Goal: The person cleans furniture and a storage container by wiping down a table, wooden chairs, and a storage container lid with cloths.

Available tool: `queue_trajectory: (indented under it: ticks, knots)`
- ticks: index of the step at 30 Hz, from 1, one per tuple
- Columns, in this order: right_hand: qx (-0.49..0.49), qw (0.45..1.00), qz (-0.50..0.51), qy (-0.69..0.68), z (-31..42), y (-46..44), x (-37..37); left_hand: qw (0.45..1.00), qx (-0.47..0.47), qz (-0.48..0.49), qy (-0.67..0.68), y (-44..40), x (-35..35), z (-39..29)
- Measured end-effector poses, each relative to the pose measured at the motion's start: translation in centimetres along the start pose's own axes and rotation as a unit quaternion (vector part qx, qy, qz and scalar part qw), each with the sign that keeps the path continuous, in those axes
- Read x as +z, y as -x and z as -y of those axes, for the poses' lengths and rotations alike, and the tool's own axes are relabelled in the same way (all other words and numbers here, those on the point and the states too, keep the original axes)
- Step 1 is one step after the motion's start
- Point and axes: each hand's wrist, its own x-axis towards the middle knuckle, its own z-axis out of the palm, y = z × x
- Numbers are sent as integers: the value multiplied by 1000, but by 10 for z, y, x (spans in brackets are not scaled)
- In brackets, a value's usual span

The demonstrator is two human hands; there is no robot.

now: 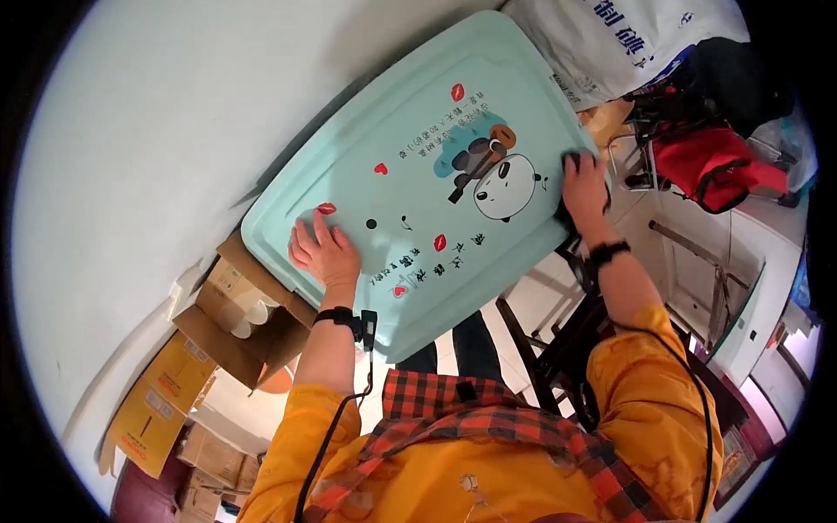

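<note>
A large mint-green plastic lid (pixel 349 192) with a panda print, red lips and hearts lies in front of me, set at a slant against the white wall. My left hand (pixel 327 253) rests flat on its left part with the fingers apart, just below a red lips print. At the lid's right edge is my right hand (pixel 584 193), its fingers bent over something dark that I cannot make out. Black bands with cables circle both wrists.
An open cardboard box (pixel 235 331) with white cups stands at the left, above a yellow carton (pixel 161 392). A white sack (pixel 602 44) lies at the top right near a red bag (pixel 715 170). Dark chair legs (pixel 527 353) stand below the lid.
</note>
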Motion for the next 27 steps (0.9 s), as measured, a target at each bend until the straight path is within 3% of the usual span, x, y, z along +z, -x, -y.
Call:
queue_trajectory:
  ticks: [2,4,8,10,12,14,16,18,22,24,27]
  knots:
    - [-6,1000,4,12,37,-46,-3,1000,2,3,3,-2,-4,0]
    - [-44,998,-36,-2,30,-43,-3,1000,-2,4,-1,-1,-4,-5]
    - [67,998,15,11,-6,3,-10,1000,14,0,-5,-3,-6,-4]
    - [78,992,52,80,-47,49,-16,1000,16,1,1,-3,-4,-5]
    - [114,990,82,15,-52,40,-19,1000,7,-1,-5,-3,-2,-4]
    - [7,996,-32,-84,-39,-12,-19,1000,8,11,-10,1,-3,0]
    - [-15,993,-57,-104,-17,-46,-23,1000,10,19,-11,-1,-1,-2]
    - [-138,990,-34,21,-18,-87,3,1000,10,22,-18,0,0,-1]
    - [-51,998,15,-39,-36,-47,5,1000,23,1,-16,0,3,0]
    - [-10,989,12,149,-44,11,-6,1000,25,15,-13,-4,1,-2]
    - [65,993,3,102,-45,63,-10,999,29,23,-5,0,-3,-3]
